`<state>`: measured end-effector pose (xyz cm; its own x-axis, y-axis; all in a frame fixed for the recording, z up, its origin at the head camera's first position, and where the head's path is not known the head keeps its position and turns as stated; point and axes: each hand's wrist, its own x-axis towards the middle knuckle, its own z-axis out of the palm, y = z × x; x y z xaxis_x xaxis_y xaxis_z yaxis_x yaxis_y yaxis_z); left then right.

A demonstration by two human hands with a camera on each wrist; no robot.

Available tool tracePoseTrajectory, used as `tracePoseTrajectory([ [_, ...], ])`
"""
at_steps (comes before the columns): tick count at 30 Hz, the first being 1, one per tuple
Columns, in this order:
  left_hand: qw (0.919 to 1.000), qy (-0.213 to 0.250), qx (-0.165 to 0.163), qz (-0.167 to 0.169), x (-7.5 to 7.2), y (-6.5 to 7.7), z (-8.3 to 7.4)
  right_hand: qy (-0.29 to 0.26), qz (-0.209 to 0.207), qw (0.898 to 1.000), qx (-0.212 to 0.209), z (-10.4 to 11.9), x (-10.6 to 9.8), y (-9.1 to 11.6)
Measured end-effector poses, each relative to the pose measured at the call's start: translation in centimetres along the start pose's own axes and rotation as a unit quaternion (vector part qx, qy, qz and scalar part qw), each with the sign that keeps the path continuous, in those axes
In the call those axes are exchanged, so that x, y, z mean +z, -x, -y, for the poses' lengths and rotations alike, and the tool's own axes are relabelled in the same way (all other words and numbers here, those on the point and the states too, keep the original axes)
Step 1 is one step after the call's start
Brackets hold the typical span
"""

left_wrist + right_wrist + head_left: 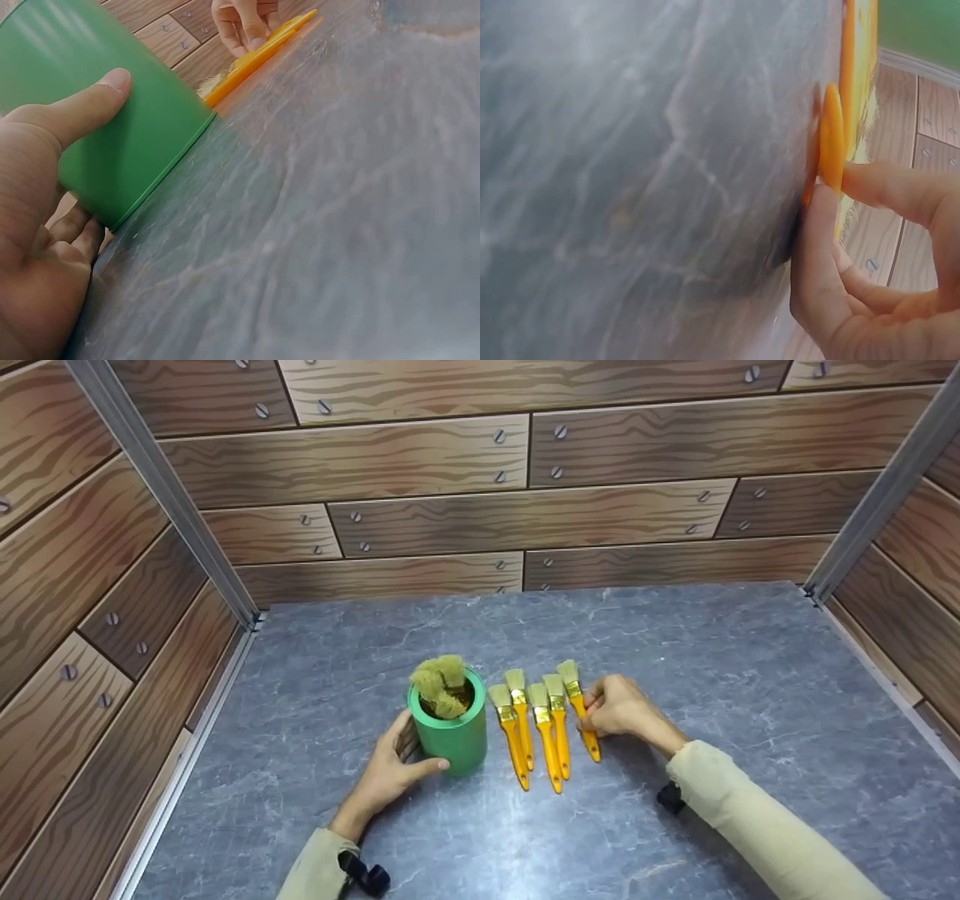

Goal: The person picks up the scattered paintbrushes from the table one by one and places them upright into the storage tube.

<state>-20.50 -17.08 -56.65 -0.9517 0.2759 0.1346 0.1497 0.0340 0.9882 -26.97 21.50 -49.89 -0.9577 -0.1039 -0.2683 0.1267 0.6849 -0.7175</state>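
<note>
A green cylindrical cup (454, 746) stands upright on the table, bristle heads (429, 681) of several brushes sticking up out of it; their handles are hidden inside. My left hand (386, 772) holds the cup from the left, thumb (105, 97) across its near side and fingers round behind. To the right of the cup, several paintbrushes (547, 742) with orange handles lie in a row, bristles pointing away from me. At the row's right end, my right hand (622, 709) pinches the rightmost paintbrush (831, 139) by its handle between thumb and fingers, low over the tabletop.
The grey marbled tabletop (675, 645) is enclosed by wood-patterned panels (427, 525) at the back and both sides. Metal posts (172, 502) stand at the back corners. Dark straps with small black devices (367, 877) are on both wrists.
</note>
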Motion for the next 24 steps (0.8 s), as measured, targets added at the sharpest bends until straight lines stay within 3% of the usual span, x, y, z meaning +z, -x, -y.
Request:
tracePoseTrajectory([
  [16,1.0,0.007,0.001,0.004,0.0,0.0,0.1,-0.051,0.017,0.999,0.007,-0.3,-1.0,0.3],
  [24,1.0,0.004,0.0,-0.003,0.0,0.0,0.0,-0.086,0.012,0.996,-0.037,0.9,-2.3,0.6],
])
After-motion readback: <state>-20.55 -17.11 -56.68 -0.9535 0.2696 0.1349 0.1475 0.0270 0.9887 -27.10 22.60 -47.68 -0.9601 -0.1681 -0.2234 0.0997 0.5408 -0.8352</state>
